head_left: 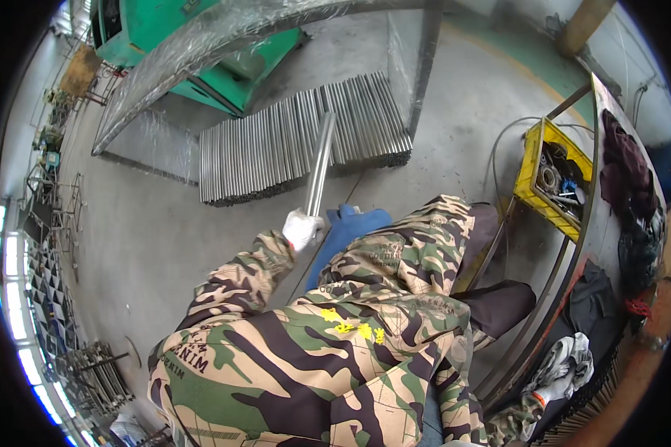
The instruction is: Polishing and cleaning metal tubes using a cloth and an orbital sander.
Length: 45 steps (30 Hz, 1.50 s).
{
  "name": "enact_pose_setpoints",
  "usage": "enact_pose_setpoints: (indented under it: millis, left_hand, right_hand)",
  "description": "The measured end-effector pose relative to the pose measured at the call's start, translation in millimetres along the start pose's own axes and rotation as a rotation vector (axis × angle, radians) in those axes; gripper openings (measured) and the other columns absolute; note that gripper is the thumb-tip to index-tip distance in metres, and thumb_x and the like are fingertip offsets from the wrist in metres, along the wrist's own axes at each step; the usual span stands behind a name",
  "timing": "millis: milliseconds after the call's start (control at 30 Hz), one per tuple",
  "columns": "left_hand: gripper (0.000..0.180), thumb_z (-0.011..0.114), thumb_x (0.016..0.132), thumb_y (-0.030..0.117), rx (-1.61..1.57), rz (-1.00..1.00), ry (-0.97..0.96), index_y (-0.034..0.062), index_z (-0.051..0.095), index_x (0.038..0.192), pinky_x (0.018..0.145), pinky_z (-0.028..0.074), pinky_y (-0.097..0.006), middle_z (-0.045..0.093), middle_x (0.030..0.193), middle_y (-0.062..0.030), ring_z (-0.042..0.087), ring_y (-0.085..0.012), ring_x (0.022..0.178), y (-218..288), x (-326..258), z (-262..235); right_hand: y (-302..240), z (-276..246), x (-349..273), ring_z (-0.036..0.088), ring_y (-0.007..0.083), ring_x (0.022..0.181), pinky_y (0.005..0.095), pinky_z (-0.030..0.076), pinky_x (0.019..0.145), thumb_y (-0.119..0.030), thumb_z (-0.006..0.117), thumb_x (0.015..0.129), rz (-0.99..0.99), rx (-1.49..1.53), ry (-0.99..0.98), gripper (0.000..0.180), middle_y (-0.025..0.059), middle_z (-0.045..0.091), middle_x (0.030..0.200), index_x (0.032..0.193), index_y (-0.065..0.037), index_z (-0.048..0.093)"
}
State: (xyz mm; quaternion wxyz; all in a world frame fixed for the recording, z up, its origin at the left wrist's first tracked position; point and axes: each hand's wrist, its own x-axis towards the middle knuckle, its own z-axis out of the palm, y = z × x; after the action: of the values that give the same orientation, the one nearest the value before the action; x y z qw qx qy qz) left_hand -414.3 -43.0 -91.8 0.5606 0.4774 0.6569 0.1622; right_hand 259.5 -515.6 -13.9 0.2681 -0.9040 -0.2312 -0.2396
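My left hand (303, 229), in a white glove, is closed around the lower end of a few bright metal tubes (321, 160). The tubes point away from me, and their far end overlaps a long stack of similar tubes (261, 156) on the floor. Beside this hand lies something blue, like cloth (354, 227), partly under my camouflage sleeve. Far to the lower right, my right hand (553, 389), in a white glove with an orange cuff, is at a crumpled grey-and-white cloth (570, 357). Its fingers cannot be made out there.
A frame wrapped in clear film (145, 145) surrounds the tube stack. Behind it stands a green machine (153, 30). At right, a yellow crate (531, 167) of metal parts sits by a metal-framed bench (590, 186) with dark cloths (625, 160). A cable (494, 156) loops near the crate.
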Motion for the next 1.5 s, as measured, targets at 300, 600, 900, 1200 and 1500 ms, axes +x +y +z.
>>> enact_pose_setpoints:
  millis: [300, 600, 900, 1200, 1500]
  left_hand:
    - [0.023, 0.066, 0.081, 0.017, -0.248, -0.161, 0.177, -0.0035, 0.065, 0.070, 0.051, 0.050, -0.036, 0.065, 0.061, -0.0145, 0.062, -0.0243, 0.051, -2.4, 147.7, -0.2]
    - [0.015, 0.064, 0.094, 0.018, 1.323, 0.419, -0.033, 0.0111, 0.073, 0.084, 0.062, 0.059, -0.039, 0.072, 0.078, -0.0050, 0.075, -0.0245, 0.075, -42.6, 285.2, -3.2]
    - [0.022, 0.067, 0.090, 0.025, 1.305, 0.294, -0.208, 0.0040, 0.067, 0.096, 0.068, 0.057, -0.042, 0.069, 0.075, -0.0169, 0.073, -0.0304, 0.074, 12.7, 262.4, -4.4]
    - [0.042, 0.078, 0.079, 0.038, 1.421, 0.399, -0.337, 0.0056, 0.061, 0.100, 0.072, 0.059, -0.046, 0.071, 0.084, -0.0181, 0.074, -0.0368, 0.082, -18.9, 271.5, -13.5]
    - [0.069, 0.070, 0.090, 0.036, 0.656, -0.520, 0.185, 0.0012, 0.044, 0.144, 0.103, 0.053, -0.041, 0.067, 0.125, -0.0196, 0.065, -0.0282, 0.124, 28.1, 241.2, 17.0]
  right_hand:
    - [-18.5, -53.8, -19.9, 0.067, 0.0162, 0.108, 0.0251, 0.051, 0.094, -0.016, 0.068, 0.096, 0.059, -0.063, 0.017, 0.038, 0.0101, 0.072, 0.121, 0.129, 0.002, 0.063]
    - [-36.3, -84.1, -19.9, 0.067, 0.0118, 0.108, 0.0214, 0.051, 0.093, -0.013, 0.071, 0.096, 0.111, -0.025, 0.000, 0.036, 0.0080, 0.073, 0.119, 0.128, 0.001, 0.064]
    - [-34.8, -101.1, -23.6, 0.067, 0.0093, 0.109, 0.0190, 0.050, 0.092, -0.013, 0.074, 0.096, 0.099, -0.215, -0.086, 0.035, 0.0040, 0.073, 0.117, 0.127, -0.001, 0.063]
    - [-37.3, -101.3, -20.8, 0.066, 0.0109, 0.117, 0.0216, 0.047, 0.101, -0.011, 0.069, 0.098, 0.100, -0.232, -0.132, 0.034, 0.0041, 0.071, 0.129, 0.129, -0.001, 0.063]
    - [-32.4, -103.3, -11.6, 0.067, 0.0092, 0.109, 0.0184, 0.050, 0.093, -0.020, 0.076, 0.096, 0.014, -0.358, -0.150, 0.038, 0.0031, 0.072, 0.121, 0.126, 0.000, 0.063]
